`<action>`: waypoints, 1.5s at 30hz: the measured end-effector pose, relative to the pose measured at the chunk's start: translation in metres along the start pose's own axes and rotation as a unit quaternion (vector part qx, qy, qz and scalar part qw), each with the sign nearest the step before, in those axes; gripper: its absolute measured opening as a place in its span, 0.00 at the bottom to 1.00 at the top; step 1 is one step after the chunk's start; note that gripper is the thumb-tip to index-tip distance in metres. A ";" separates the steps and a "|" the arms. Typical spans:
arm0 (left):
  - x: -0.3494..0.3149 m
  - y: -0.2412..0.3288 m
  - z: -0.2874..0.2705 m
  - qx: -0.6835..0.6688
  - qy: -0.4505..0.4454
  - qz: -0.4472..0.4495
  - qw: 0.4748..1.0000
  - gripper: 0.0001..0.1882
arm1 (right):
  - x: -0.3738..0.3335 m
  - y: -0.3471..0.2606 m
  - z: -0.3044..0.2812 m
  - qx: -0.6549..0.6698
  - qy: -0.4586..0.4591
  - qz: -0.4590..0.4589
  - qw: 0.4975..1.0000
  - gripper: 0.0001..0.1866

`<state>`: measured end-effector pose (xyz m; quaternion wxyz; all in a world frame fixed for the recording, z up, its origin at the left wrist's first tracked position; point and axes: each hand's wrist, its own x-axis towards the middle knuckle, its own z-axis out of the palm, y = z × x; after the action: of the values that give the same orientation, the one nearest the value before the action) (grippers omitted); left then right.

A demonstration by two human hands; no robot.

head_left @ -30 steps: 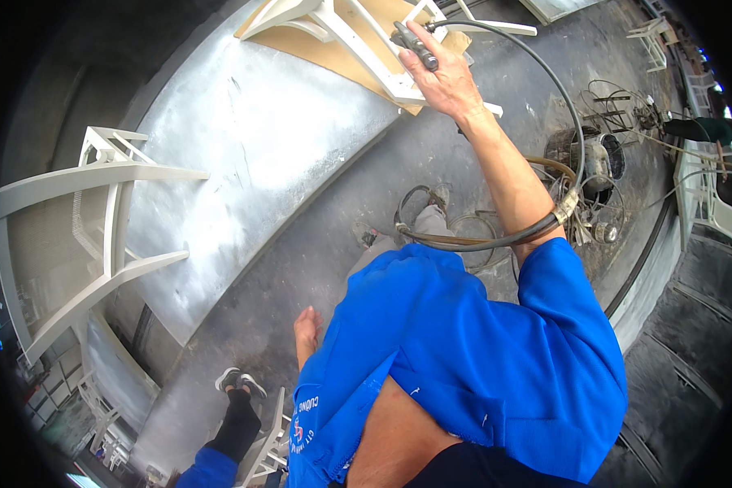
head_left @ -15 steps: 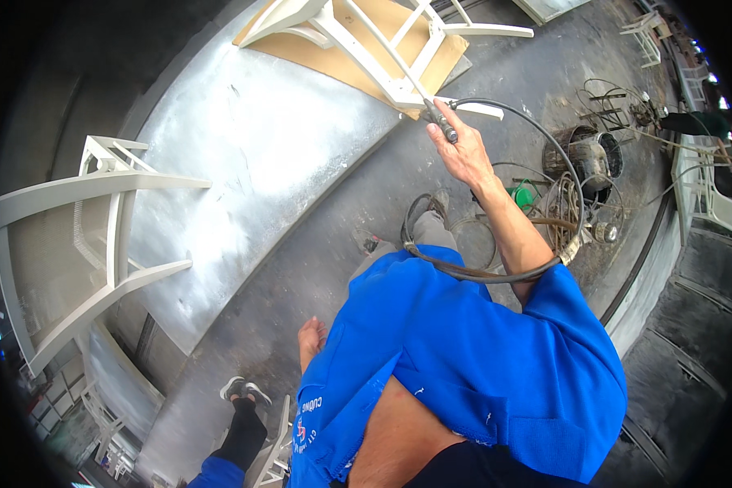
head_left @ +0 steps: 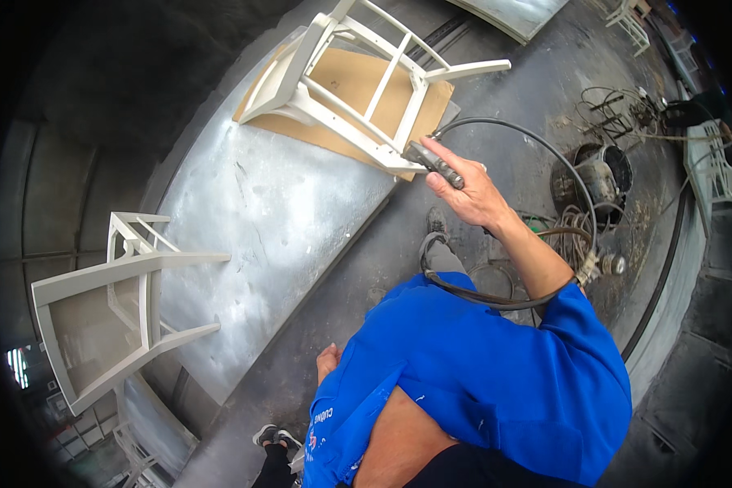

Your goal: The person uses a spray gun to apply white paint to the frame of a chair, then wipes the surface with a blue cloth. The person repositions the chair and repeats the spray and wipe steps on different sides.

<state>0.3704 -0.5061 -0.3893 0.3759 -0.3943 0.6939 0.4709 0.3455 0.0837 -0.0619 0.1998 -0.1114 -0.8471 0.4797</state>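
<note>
- Spray gun [head_left: 433, 163], centre-top of frame: right hand [head_left: 468, 193] clamped round its grip; likely rigid, moderately light, dragged by stiff black hose [head_left: 561, 163] looping right.
- Nozzle near leg of white chair [head_left: 366, 85] lying on cardboard [head_left: 358, 81].
- Left hand [head_left: 327, 361], lower centre: fingers loose, holding nothing.
- Open floor [head_left: 382, 244] between platform edge and hose coils.

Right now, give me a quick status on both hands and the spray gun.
Right hand gripping spray gun, nozzle at white chair frame lying on cardboard. Left hand empty, down by blue shirt. Hose loops behind arm.
</note>
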 end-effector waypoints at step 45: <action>0.003 0.221 0.082 0.145 -0.017 0.067 0.987 0.26 | 0.144 -0.007 -0.123 -0.132 0.002 0.222 0.966 0.33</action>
<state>0.1829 -0.3745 -0.3357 0.4084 -0.2802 0.7734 0.3958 0.2709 0.2291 0.0339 0.0735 -0.3230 -0.8566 0.3956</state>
